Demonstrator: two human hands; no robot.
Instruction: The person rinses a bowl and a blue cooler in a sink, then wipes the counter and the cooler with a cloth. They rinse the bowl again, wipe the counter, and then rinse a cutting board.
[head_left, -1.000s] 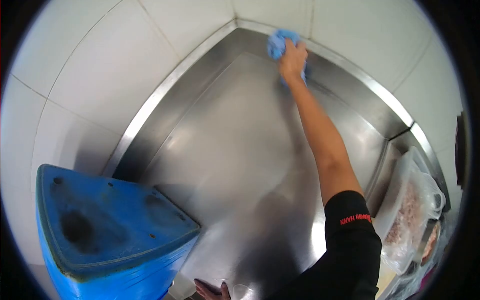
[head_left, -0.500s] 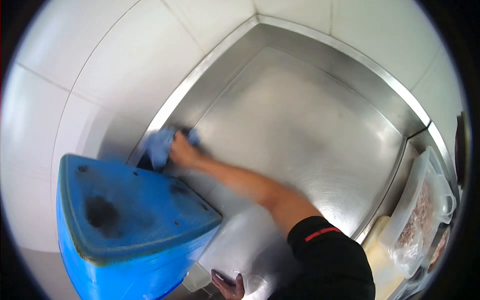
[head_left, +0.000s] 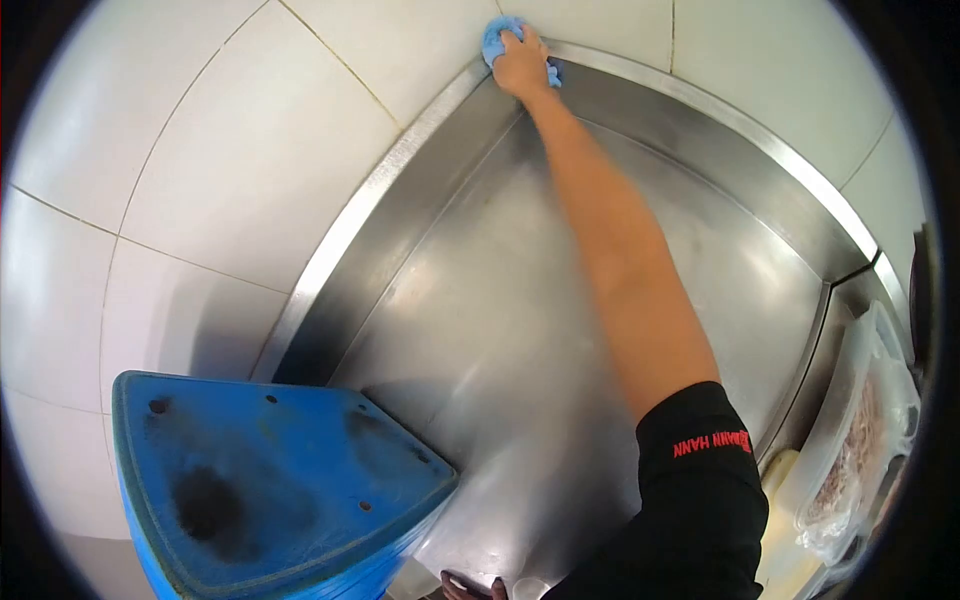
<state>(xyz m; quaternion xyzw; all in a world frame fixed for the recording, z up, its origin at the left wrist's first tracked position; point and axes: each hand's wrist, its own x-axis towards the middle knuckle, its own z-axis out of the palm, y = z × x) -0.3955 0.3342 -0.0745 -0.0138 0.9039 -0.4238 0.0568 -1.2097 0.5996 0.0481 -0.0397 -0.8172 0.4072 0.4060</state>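
My right hand (head_left: 522, 66) is closed on a crumpled blue cloth (head_left: 497, 40) and presses it against the far corner, where the tiled wall meets the raised rim of the stainless steel counter (head_left: 480, 300). Part of the cloth shows on both sides of the fingers. The right arm, in a black sleeve with red lettering, stretches across the metal surface. At the bottom edge of the view, my left hand (head_left: 472, 588) shows only a few fingertips, spread apart near the counter's front edge; the rest of it is cut off.
A large blue plastic container (head_left: 300, 480) with dark smudges on its top stands at the lower left. Along the right side, a clear plastic tub (head_left: 850, 440) holds bagged, reddish-brown stringy food. Beside it lies a cream-coloured board (head_left: 778, 480). White tiled walls (head_left: 250, 150) border the counter.
My right hand has moved the cloth from the left side, behind the blue container, up to the far corner. My left hand sits lower in view, and the container appears lower too.
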